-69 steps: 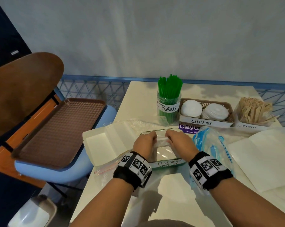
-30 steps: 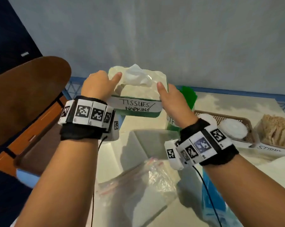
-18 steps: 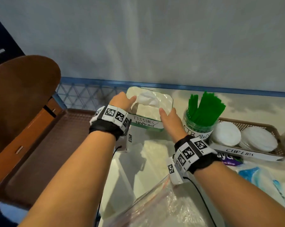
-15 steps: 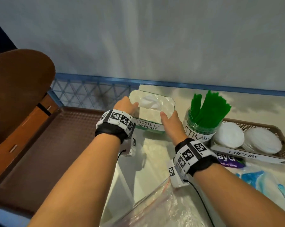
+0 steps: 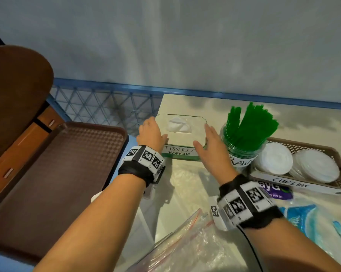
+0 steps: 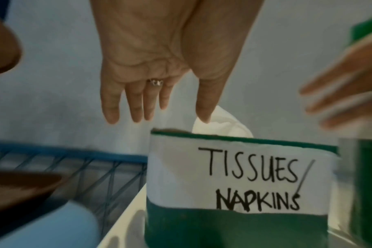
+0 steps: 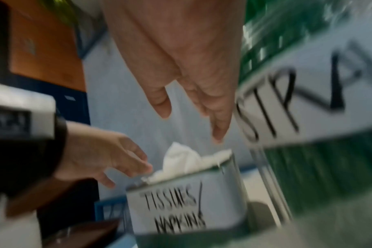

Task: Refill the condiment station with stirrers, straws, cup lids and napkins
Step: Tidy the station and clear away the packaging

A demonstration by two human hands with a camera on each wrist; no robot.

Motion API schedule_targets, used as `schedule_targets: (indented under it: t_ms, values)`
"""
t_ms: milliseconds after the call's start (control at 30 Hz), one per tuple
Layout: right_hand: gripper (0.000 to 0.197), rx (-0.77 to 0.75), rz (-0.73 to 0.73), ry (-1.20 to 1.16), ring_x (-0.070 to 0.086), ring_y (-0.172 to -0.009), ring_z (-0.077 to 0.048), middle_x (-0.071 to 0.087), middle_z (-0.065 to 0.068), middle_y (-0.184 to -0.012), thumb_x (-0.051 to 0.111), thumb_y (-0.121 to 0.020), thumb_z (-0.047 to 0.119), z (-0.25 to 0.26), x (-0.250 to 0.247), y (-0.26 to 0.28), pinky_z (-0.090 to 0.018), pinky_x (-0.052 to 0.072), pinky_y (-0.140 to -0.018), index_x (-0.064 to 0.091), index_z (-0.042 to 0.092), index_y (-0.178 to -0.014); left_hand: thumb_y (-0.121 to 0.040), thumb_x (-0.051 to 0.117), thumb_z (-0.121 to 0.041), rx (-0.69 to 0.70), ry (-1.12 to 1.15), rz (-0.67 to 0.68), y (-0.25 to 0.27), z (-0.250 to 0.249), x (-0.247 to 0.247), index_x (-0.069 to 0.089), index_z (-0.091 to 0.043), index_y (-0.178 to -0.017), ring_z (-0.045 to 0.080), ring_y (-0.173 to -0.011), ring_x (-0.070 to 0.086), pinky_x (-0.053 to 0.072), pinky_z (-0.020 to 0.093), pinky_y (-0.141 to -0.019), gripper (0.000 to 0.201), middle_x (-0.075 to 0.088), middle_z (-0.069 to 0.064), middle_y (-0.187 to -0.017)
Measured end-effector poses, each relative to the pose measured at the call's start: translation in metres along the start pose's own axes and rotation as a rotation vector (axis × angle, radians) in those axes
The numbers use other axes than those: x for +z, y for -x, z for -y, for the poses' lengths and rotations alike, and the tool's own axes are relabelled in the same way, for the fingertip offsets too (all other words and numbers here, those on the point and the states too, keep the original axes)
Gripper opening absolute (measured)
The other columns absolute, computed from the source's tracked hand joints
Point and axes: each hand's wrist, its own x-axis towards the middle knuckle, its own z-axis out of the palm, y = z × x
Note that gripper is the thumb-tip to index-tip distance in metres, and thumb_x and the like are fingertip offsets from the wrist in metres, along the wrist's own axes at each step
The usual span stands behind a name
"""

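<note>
- Set down since the earlier frames, the napkin box (image 5: 182, 140) is now seen standing on the table (image 5: 187, 101), at its back left corner, just left of the straw jar (image 5: 242, 152); a second ago it was held up in the air between both hands.
- Both hands have been drawn off the box. The left hand (image 5: 151, 132) is seen just left of the box with its fingers (image 6: 125, 104) straight and apart, holding nothing; whether it touches the box wall cannot be told.
- The right hand (image 5: 210, 148) is seen between the box and the straw jar, fingers straight and close together, nothing gripped.
- A white napkin (image 5: 178, 124) is seen poking up from the top of the box, so the napkin part of the refill is judged done.
- Right of the box, beyond the straw jar, the basket of cup lids (image 5: 295, 163) is seen stocked; the stirrers are out of view now.
- In front of the box, a clear plastic bag (image 5: 185, 250) is seen lying on the table.
</note>
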Motion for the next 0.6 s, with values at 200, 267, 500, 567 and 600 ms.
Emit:
schedule_targets:
  t_ms: [200,267,500,567,600]
  values:
    - [0.013,-0.224,-0.316,-0.004,0.048,-0.069,0.003,0.056,0.002,-0.095,0.058,-0.088,0.006,-0.017,-0.061,0.057,-0.005,0.040,-0.066,0.065,0.013,-0.096,-0.092,0.050,-0.011,0.333,-0.317,0.075,0.026,-0.023,-0.001,0.045,-0.009,-0.126,0.034,-0.116,0.045,0.045,0.042,-0.086,0.035,0.043,0.016,-0.131]
    - [0.019,-0.208,-0.344,0.084,0.046,-0.066,-0.003,0.056,-0.004,-0.102,0.060,-0.086,0.002,-0.030,-0.070,0.058,-0.007,0.034,-0.067,0.063,0.011,-0.103,-0.090,0.050,-0.005,0.315,-0.345,0.180,0.030,-0.028,0.003,0.044,-0.014,-0.127,0.033,-0.113,0.049,0.047,0.043,-0.086,0.039,0.045,0.015,-0.127]
    - [0.011,-0.142,-0.246,0.244,0.049,-0.082,-0.016,0.055,-0.009,-0.103,0.059,-0.087,0.007,-0.057,-0.070,0.037,-0.014,0.026,-0.067,0.064,0.005,-0.097,-0.086,0.055,-0.003,0.284,-0.353,0.274,0.028,-0.036,0.008,0.048,-0.020,-0.125,0.033,-0.112,0.052,0.046,0.042,-0.091,0.043,0.048,0.013,-0.125]
    - [0.009,-0.151,-0.235,0.245,0.049,-0.081,-0.018,0.054,-0.010,-0.099,0.056,-0.089,0.007,-0.059,-0.069,0.029,-0.016,0.022,-0.061,0.063,0.003,-0.094,-0.087,0.054,-0.005,0.291,-0.390,0.293,0.026,-0.038,0.007,0.046,-0.022,-0.128,0.034,-0.114,0.052,0.046,0.042,-0.091,0.045,0.047,0.013,-0.127]
    - [0.010,-0.160,-0.230,0.259,0.048,-0.081,-0.018,0.054,-0.011,-0.099,0.055,-0.090,0.008,-0.060,-0.068,0.026,-0.016,0.022,-0.061,0.062,0.003,-0.095,-0.087,0.054,-0.005,0.296,-0.407,0.304,0.024,-0.039,0.007,0.045,-0.022,-0.129,0.034,-0.114,0.052,0.045,0.042,-0.092,0.046,0.046,0.013,-0.128]
